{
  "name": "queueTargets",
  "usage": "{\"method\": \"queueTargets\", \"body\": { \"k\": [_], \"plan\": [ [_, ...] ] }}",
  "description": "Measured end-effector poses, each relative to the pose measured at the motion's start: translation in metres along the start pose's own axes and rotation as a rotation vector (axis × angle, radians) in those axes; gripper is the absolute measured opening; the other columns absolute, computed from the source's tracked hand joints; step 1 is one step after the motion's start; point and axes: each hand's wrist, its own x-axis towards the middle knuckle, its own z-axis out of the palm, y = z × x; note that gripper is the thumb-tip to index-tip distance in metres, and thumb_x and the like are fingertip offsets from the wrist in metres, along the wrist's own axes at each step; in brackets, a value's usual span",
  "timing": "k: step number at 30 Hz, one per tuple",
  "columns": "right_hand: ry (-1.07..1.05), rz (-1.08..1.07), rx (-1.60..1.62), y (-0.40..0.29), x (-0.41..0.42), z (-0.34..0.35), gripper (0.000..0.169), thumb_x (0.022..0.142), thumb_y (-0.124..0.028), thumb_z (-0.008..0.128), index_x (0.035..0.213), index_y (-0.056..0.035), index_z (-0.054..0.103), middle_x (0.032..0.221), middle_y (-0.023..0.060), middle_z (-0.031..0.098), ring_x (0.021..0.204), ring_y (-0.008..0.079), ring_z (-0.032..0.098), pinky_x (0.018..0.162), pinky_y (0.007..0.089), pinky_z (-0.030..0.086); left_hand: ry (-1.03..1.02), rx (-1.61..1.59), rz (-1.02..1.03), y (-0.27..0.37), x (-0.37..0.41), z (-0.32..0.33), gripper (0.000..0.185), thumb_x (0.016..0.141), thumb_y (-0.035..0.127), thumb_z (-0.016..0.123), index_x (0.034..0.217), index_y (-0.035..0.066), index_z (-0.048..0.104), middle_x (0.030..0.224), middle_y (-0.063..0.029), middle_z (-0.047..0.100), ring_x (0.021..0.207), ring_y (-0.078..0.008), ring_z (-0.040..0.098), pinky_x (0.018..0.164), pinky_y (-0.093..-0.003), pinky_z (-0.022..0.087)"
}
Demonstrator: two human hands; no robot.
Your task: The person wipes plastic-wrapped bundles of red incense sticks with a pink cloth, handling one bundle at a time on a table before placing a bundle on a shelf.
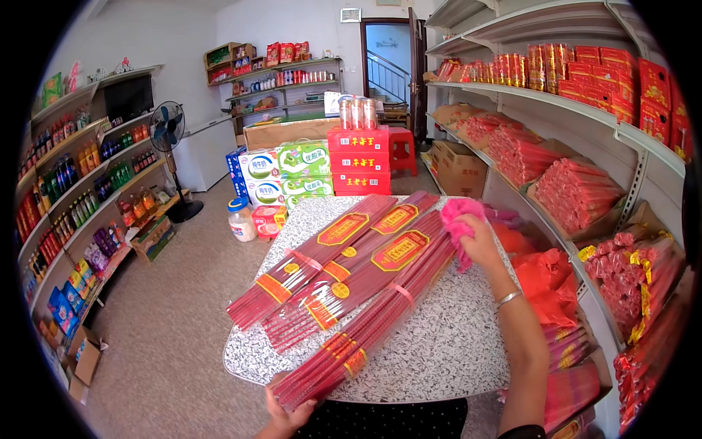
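My left hand (286, 415) grips the near end of a long plastic-wrapped bundle of red incense sticks (359, 335), tied with a pink band. That bundle slants across the speckled tabletop (439, 351), its near end at the table's front edge. In my right hand (478, 241) is a bunched pink cloth (460, 219), by the far end of the bundles. Left of the held bundle lie more flat packs of incense sticks (323, 247) with red and yellow labels, side by side and partly overlapping.
Beyond the table stand stacked red drink cartons (359, 162), milk cartons (263, 170) and a blue-lidded jar (241, 219). Shelves (548, 101) with wrapped red bundles line the right side. Bottle shelves (71, 181) and a standing fan (174, 159) are at left. A red plastic bag (548, 285) hangs close by the table's right edge.
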Motion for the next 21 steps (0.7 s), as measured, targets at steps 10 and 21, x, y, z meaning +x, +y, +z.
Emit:
{"method": "queueTargets", "body": {
  "k": [10,21],
  "plan": [
    [-0.231,-0.695,0.162,-0.192,-0.085,0.092,0.039,0.067,-0.009,0.068,0.104,-0.0051,0.060,0.100,0.0105,0.056,0.092,0.0270,0.056,0.077,0.0393,0.044,0.135,-0.087,-0.114,0.010,0.001,0.006,0.068,0.073,0.031,0.078,0.115,-0.008,0.042,0.106,-0.0164,0.057,0.094,-0.0223,0.056,0.086,-0.0350,0.044],
    [-0.288,-0.981,0.121,-0.248,-0.108,0.127,0.043,0.075,-0.019,0.061,0.117,-0.0105,0.055,0.104,0.0134,0.057,0.094,0.0244,0.057,0.074,0.0385,0.043,0.149,-0.108,-0.136,0.007,0.010,0.012,0.078,0.074,0.029,0.076,0.133,-0.001,0.035,0.124,-0.0147,0.051,0.111,-0.0246,0.053,0.093,-0.0379,0.044]
  ]
}}
